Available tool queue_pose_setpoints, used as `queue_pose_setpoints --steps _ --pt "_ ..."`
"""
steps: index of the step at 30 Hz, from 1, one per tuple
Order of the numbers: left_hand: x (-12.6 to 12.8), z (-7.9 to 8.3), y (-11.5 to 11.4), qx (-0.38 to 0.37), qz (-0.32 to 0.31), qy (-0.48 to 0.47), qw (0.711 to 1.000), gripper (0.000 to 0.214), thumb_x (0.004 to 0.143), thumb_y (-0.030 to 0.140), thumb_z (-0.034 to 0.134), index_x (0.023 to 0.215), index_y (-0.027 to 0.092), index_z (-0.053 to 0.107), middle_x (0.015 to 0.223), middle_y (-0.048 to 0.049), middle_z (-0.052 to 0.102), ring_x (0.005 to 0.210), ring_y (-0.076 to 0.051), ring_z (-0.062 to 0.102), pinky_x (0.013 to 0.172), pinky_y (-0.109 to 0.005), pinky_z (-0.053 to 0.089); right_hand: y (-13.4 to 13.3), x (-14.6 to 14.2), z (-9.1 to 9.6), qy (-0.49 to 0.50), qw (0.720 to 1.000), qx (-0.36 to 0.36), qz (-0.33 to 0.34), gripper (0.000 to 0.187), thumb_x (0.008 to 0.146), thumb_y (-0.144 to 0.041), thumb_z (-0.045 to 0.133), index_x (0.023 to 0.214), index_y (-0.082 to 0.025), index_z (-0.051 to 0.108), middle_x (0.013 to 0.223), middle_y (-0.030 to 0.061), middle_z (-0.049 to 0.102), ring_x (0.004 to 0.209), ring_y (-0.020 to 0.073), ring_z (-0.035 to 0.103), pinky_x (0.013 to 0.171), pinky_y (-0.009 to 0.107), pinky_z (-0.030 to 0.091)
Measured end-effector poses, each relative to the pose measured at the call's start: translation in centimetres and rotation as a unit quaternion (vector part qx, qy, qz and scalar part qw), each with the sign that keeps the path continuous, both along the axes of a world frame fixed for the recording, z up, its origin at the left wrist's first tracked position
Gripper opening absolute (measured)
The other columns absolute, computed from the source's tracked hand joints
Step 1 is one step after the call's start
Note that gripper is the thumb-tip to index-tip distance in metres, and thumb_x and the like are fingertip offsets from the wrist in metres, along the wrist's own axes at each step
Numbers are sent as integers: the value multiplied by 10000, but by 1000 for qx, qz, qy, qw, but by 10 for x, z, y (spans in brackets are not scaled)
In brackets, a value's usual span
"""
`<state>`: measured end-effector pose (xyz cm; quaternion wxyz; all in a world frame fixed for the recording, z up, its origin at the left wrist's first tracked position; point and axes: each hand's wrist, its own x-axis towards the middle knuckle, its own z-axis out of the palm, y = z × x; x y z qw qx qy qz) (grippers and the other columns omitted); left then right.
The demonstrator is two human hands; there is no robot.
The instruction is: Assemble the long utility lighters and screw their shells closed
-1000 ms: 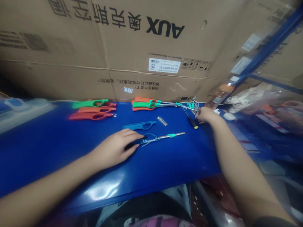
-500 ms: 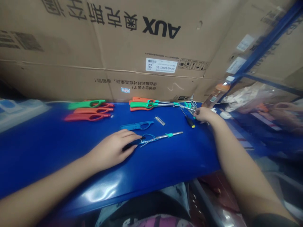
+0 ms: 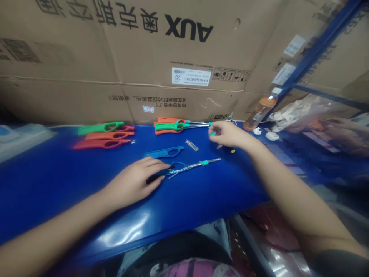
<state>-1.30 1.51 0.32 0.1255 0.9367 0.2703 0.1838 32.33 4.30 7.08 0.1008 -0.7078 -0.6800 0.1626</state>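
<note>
My left hand [image 3: 141,177] is closed around the handle end of an opened blue stick lighter [image 3: 178,168], which lies on the blue table. A metal tube with a teal collar and loose thin wires show beyond my fingers. My right hand [image 3: 227,134] pinches a small teal plastic piece [image 3: 212,134] above the table. Behind the lighter lies a separate blue handle shell [image 3: 163,152]. Nearby is a small clear tube [image 3: 192,145]. Under my right hand, only the yellow end of a screwdriver [image 3: 233,151] shows.
Orange and green stick lighters [image 3: 170,126] lie at the back. Red and green handles [image 3: 105,135] are grouped at left. A drink bottle [image 3: 261,111] stands by the cardboard wall [image 3: 129,57], near a white case [image 3: 272,136]. Another person's hand [image 3: 343,125] is at far right.
My right hand has come left and away from the small parts at the back, carrying the teal piece. My left hand keeps its hold on the lighter. The view has shifted slightly.
</note>
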Motion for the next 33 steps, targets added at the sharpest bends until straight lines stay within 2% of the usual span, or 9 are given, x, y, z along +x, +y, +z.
queue_pose_setpoints --steps 2,5,9,13,17,21,27,30,33 --pt "-1 0 0 2 -3 -4 1000 345 990 276 516 1303 235 654 1239 -65 711 1148 -246 657 997 -413 549 -5 -27 -5 214 973 -3 82 128 799 -139 638 901 -197 585 772 12 635 641 136 668 539 231 571" --pt "-1 0 -2 0 -3 -10 1000 357 976 254 528 1312 231 645 1238 -61 713 1154 -233 654 1009 -398 545 -12 -61 -14 389 906 -44 162 159 767 -142 674 887 -193 582 766 -18 594 633 108 617 567 261 615" --pt "1 0 -6 -5 34 -41 999 386 934 306 607 1304 206 653 1268 -77 698 1173 -238 652 1025 -383 544 -23 -86 -28 487 846 -65 207 247 763 -215 771 898 -183 568 852 -23 587 611 65 585 532 205 570" --pt "3 -1 -7 6 69 -92 993 404 934 339 634 1301 171 653 1267 -104 696 1169 -244 659 1014 -375 545 -33 -92 -45 542 813 -64 202 275 794 -315 799 923 -183 595 803 -31 574 652 81 590 579 223 595" --pt "4 -2 -7 3 55 -138 989 326 933 354 681 1207 177 691 1149 -82 737 1062 -212 686 947 -335 551 -41 -98 -54 528 819 -37 220 264 804 -293 785 1014 -174 678 1021 47 658 842 132 627 608 226 585" --pt "5 -1 -8 -16 58 -165 984 234 897 373 739 1049 195 740 986 -45 769 932 -190 701 858 -302 551 -45 -103 -56 484 837 26 254 245 860 -271 713 1087 -180 726 1102 72 691 933 156 640 679 239 544" --pt "5 3 -10 -57 107 -202 972 294 834 403 799 1028 188 748 983 -39 771 876 -168 713 835 -268 556 -42 -100 -57 362 870 147 300 211 900 -268 694 1085 -178 739 889 25 637 687 99 544 598 226 458" --pt "5 5 -12 -64 107 -189 974 228 867 418 759 912 194 759 891 -24 765 823 -161 703 790 -260 541 -39 -98 -62 278 866 234 343 186 872 -261 747 1025 -159 718 864 21 613 684 105 526 636 240 464" --pt "6 5 -13 -74 106 -170 977 236 891 426 727 812 206 756 809 -8 744 768 -154 684 735 -251 517 -41 -99 -65 227 862 265 368 186 887 -292 744 991 -149 686 874 32 612 742 125 561 684 248 469"
